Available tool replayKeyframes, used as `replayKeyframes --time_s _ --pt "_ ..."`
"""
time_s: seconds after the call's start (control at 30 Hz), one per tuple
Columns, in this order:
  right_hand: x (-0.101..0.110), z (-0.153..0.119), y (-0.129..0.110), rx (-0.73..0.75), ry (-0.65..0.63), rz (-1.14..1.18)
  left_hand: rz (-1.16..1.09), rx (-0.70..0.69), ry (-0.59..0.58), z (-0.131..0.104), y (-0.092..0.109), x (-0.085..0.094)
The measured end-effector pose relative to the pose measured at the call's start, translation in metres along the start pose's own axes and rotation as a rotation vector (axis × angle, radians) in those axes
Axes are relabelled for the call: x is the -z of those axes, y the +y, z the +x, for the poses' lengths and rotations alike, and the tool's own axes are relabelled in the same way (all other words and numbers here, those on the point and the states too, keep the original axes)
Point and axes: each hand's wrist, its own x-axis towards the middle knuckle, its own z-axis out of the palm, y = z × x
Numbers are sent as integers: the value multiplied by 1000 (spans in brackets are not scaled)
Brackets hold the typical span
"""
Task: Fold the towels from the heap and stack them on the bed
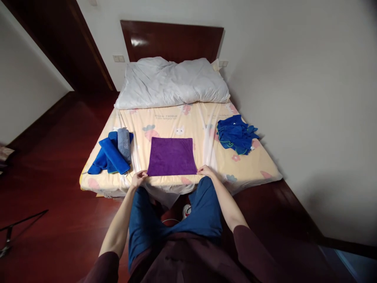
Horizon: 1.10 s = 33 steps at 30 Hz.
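Observation:
A purple cloth (172, 156) lies flat and spread out on the bed (176, 181), close to its front edge. My left hand (139, 178) pinches the cloth's near left corner. At the near right corner, my right hand (205, 170) holds the cloth between its fingertips. Left of the cloth, rolled blue towels (114, 155) and a rolled grey towel (124, 145) lie in a pile. A crumpled heap of blue cloth (235, 133) with green edging rests on the right side of the bed.
A white quilt (173, 83) lies folded across the head of the bed, before a dark wooden headboard (172, 41). A wall stands close along the right side. Part of a black stand (8, 234) is on the floor at the left.

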Motion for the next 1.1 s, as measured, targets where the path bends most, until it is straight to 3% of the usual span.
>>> replayKeyframes --time_s 0.17,0.33,0.6,0.73,0.8,0.87,0.97,1.1 --pt "3 -6 -2 -115 -107 -80 29 -19 -5 -7 -4 8" --pt "5 -8 -8 -141 -168 -84 92 -30 35 -8 -12 6" --pt "2 0 -6 -97 -322 5 202 24 214 -9 -19 -2" --pt "0 4 -4 -70 -252 106 419 -58 380 -28 -11 -15" --pt "0 8 -5 -42 -129 178 498 -174 401 -43 -3 -39" --pt "1 15 -6 -11 24 241 478 -282 201 -58 9 -75" --pt "5 35 -10 22 196 279 433 -395 -158 -72 36 -146" --pt "17 83 -25 78 270 241 567 -396 -385 -64 78 -233"
